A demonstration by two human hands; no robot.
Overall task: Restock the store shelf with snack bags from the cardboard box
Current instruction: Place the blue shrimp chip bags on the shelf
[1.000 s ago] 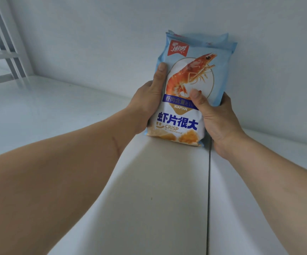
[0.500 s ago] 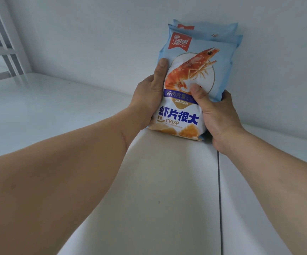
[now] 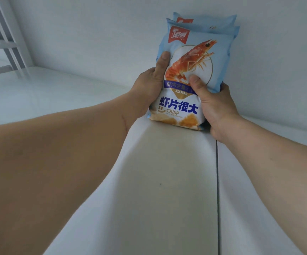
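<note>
1. Pale blue plastic snack bag at the front (image 3: 195,74): red logo patch with white script at top left, orange-red shrimp picture inside a thin gold ring on white, dark blue band with pale characters, bold dark blue characters on white lower down, golden-orange crisps printed along the bottom edge.
2. Second pale blue snack bag behind (image 3: 206,20): same red patch peeking out.
3. Flat white shelf board (image 3: 167,181): thin dark seam line running front to back.
4. Plain white back wall (image 3: 93,34).
5. Grey-white metal frame bars (image 3: 5,46) at far left.

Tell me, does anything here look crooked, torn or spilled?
Nothing stands out. The left hand and right hand hold the front shrimp crisp bag upright on the white shelf, against another bag behind it. No tears or spills show.
</note>
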